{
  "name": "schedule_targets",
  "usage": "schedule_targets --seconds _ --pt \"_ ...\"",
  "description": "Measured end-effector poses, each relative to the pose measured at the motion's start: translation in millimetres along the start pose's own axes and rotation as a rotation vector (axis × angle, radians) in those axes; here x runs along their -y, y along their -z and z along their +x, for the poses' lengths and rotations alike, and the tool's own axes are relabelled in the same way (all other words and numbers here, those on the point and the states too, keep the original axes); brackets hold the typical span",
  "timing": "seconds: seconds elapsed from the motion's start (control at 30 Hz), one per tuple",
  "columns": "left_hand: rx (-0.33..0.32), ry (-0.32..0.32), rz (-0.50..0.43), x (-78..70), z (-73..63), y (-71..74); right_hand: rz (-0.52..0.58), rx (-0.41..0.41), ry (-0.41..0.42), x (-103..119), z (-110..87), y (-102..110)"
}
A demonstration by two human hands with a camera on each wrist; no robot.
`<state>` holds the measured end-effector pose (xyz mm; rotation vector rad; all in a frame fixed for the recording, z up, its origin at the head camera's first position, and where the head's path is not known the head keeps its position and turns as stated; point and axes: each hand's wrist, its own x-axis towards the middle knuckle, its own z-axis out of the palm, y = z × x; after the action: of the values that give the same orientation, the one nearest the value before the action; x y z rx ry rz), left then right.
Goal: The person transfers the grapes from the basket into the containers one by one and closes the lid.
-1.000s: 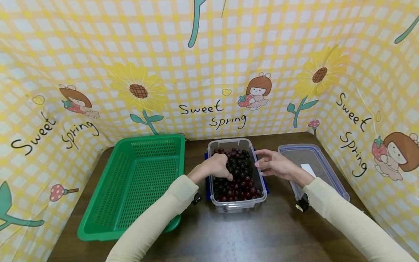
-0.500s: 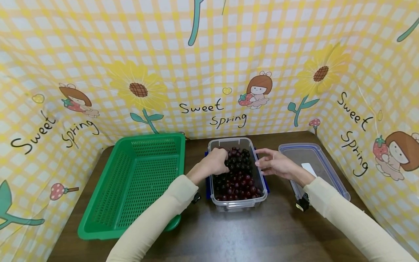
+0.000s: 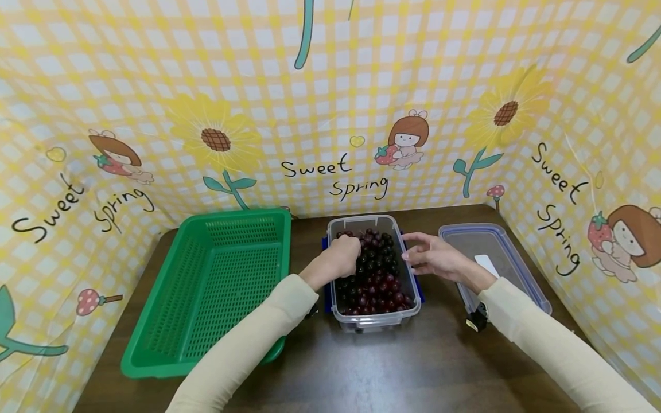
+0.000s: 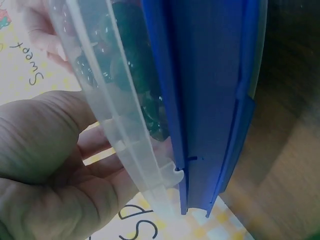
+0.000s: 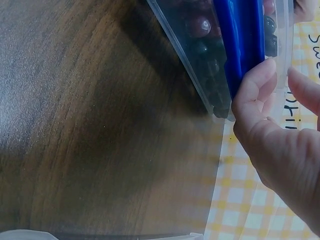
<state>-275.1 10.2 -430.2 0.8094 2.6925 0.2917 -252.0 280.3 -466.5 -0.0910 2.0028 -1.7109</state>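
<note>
A clear plastic container (image 3: 375,321) with blue side latches stands on the table, partly filled with dark and red grapes (image 3: 382,292). My left hand (image 3: 338,261) reaches over its left rim, knuckles up, with the fingertips down among the grapes. In the left wrist view some fingers (image 4: 102,142) show behind the clear wall; I cannot tell whether they grip a grape. At the right side, my right hand (image 3: 439,258) holds the container's edge. The right wrist view shows fingers against the blue latch (image 5: 242,40) and the thumb at the rim.
Left of the container stands a green perforated basket (image 3: 232,287). The clear lid (image 3: 516,269) with a blue seal lies at the right, behind the right forearm, with a small white piece (image 3: 485,264) on it. A checked cloth (image 3: 320,103) rises around the table.
My left hand has shifted slightly; its thumb, spread over the grapes a second ago, is now tucked in. More red grapes show near the container's middle. My right hand stays put.
</note>
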Motion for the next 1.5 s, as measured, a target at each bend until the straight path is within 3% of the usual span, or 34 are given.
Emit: schedule_targets --seconds 0.3,0.43,0.53,0.73,0.9,1.03,1.17,1.37,1.5 --pt "0.021 0.005 -0.088 5.2 -8.1 8.7 -0.003 0.002 0.002 6 -0.8 -3" --pt "0.041 -0.002 -0.123 3.9 -15.9 19.0 -0.044 0.003 0.0 7 -2.2 0" --pt "0.048 -0.019 -0.097 -0.1 -20.7 30.4 -0.084 -0.013 0.012 10 -7.4 6" --pt "0.04 -0.077 -0.075 -24.7 -36.6 47.7 -0.117 -0.089 0.046 14 -26.5 23" --pt "-0.048 -0.17 -0.1 -54.3 -42.5 53.5 -0.171 -0.187 0.078 14 -42.6 39" --pt "-0.097 -0.24 -0.116 -75.6 -38.9 49.4 -0.246 -0.268 0.095 10 -53.0 52" --pt "-0.129 -0.26 -0.087 -95.4 -32.2 39.3 -0.313 -0.363 0.125 4 -63.9 63" --pt "-0.182 -0.253 0.038 -129.0 -18.8 11.1 -0.364 -0.521 0.19 -13 -80.3 73" --pt "-0.204 -0.261 0.075 -152.1 -9.6 -9.4 -0.478 -0.625 0.24 -24 -89.1 82"
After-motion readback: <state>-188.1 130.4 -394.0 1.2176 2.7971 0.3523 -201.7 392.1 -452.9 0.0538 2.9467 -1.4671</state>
